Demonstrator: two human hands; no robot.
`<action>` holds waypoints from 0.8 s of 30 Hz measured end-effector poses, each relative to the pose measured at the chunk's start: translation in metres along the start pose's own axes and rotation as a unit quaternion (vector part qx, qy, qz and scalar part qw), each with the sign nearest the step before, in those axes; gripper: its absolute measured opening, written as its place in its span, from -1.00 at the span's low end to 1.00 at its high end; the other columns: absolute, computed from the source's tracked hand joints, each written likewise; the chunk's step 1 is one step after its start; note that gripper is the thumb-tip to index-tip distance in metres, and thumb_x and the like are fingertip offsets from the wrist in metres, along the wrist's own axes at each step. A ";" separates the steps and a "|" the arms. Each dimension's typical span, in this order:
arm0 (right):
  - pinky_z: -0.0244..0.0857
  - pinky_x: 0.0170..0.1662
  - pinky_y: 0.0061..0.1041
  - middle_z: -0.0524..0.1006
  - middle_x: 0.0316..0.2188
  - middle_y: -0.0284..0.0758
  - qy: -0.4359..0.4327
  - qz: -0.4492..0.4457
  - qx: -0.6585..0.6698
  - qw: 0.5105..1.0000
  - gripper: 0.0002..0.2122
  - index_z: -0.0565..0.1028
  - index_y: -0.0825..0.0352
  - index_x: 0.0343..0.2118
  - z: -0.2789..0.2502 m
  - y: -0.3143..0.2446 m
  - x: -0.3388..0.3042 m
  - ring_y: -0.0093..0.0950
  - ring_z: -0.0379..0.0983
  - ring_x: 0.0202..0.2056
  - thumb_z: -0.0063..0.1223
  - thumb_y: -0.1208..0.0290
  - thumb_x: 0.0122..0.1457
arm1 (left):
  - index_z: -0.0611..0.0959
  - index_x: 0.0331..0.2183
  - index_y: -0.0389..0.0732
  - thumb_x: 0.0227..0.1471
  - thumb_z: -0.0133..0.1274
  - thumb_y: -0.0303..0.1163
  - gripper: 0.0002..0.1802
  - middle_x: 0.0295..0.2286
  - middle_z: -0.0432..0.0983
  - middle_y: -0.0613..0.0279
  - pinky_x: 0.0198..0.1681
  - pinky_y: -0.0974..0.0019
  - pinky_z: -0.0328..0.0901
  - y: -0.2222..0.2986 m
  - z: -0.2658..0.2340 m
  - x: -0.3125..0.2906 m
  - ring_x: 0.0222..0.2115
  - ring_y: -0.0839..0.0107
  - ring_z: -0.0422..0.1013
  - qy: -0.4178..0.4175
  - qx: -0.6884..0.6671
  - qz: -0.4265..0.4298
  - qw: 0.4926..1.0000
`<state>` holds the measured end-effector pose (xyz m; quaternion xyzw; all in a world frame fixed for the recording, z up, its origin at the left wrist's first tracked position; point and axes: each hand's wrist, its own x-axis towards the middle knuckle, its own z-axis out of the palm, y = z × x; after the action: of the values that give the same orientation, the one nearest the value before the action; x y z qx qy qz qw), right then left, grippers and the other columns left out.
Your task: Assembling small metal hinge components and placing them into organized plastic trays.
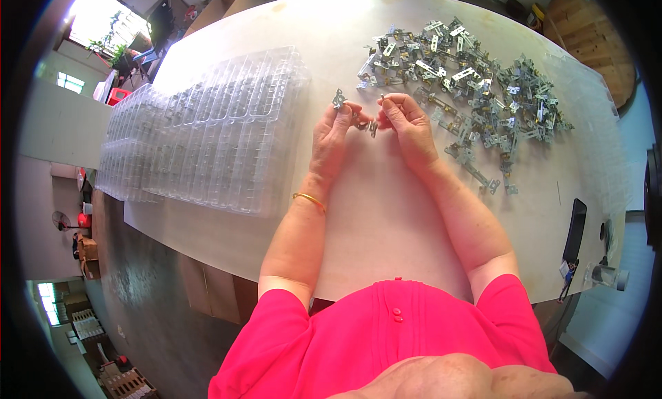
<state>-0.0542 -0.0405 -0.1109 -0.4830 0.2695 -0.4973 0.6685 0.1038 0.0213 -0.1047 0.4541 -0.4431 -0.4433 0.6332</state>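
Near the upper middle of the frame, the left hand (331, 137) is closed in a pinch, thumb against fingers, on a small silvery metal bracket (338, 99); this juts above the thumb tip, its long axis running roughly up and down the frame. Facing it, the right hand (414, 131) is bent inward, thumb and forefinger pressed together on a short, thin metal pin (383, 97) that points toward the upper edge. Between the hands, by the fingertips, is a small shiny metal piece (372, 128); which fingers hold it I cannot tell. A gold-coloured bangle (309, 200) rings the left wrist. At upper right, a heap of silvery, slotted metal fittings (462, 75) lies with long axes pointing many ways. At left, clear plastic compartment trays (227, 151) are stacked on the pale, smooth surface (372, 220).
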 end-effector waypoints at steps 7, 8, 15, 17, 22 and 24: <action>0.18 -0.48 -0.76 0.44 -0.58 -0.57 -0.028 -0.022 -0.100 0.994 -0.89 0.57 0.22 -0.21 0.008 -0.009 -0.008 -0.78 0.31 -0.51 0.11 0.38 0.26 | 0.54 -0.33 -0.25 0.30 -0.10 -0.20 -0.69 -0.57 0.34 0.42 -0.40 0.45 0.31 0.000 -0.003 -0.001 -0.56 0.64 0.26 0.016 -0.012 -0.038 0.999; 0.18 -0.48 -0.75 0.44 -0.58 -0.57 -0.028 -0.024 -0.108 0.993 -0.89 0.57 0.23 -0.20 0.010 -0.010 -0.008 -0.78 0.31 -0.52 0.11 0.39 0.26 | 0.54 -0.33 -0.25 0.30 -0.10 -0.20 -0.69 -0.57 0.34 0.42 -0.40 0.45 0.31 0.002 -0.001 -0.001 -0.56 0.64 0.26 0.014 -0.012 -0.039 0.999; 0.22 -0.48 -0.73 0.45 -0.57 -0.54 -0.015 -0.038 -0.134 0.990 -0.89 0.57 0.25 -0.20 0.015 -0.012 -0.013 -0.76 0.33 -0.52 0.10 0.41 0.26 | 0.53 -0.39 -0.17 0.30 -0.10 -0.21 -0.71 -0.66 0.22 0.55 -0.59 0.57 0.04 0.003 0.003 -0.002 -0.65 0.74 0.13 0.019 0.152 -0.014 0.988; 0.22 -0.48 -0.73 0.46 -0.55 -0.54 -0.017 -0.041 -0.143 0.989 -0.88 0.57 0.25 -0.17 0.014 -0.010 -0.012 -0.77 0.32 -0.51 0.09 0.40 0.27 | 0.53 -0.39 -0.16 0.30 -0.10 -0.21 -0.71 -0.66 0.22 0.55 -0.59 0.58 0.02 0.001 0.002 -0.001 -0.65 0.76 0.12 0.019 0.174 0.004 0.985; 0.22 -0.46 -0.71 0.46 -0.57 -0.52 0.002 -0.067 -0.180 0.981 -0.90 0.57 0.25 -0.20 0.012 -0.007 -0.010 -0.75 0.32 -0.51 0.11 0.44 0.25 | 0.53 -0.41 -0.22 0.26 -0.08 -0.29 -0.74 -0.56 0.34 0.45 -0.45 0.50 0.13 0.010 0.006 -0.002 -0.52 0.66 0.19 0.032 0.251 0.042 0.967; 0.23 -0.45 -0.69 0.46 -0.56 -0.51 0.008 -0.117 -0.219 0.969 -0.91 0.57 0.28 -0.21 0.012 -0.007 -0.010 -0.74 0.32 -0.51 0.12 0.46 0.24 | 0.53 -0.41 -0.24 0.25 -0.07 -0.30 -0.75 -0.54 0.35 0.43 -0.41 0.47 0.15 0.010 0.006 -0.003 -0.49 0.64 0.19 0.033 0.250 0.042 0.967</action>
<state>-0.0502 -0.0271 -0.1009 -0.6414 0.3188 -0.5052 0.4814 0.0991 0.0248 -0.0946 0.5933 -0.5376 -0.2764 0.5316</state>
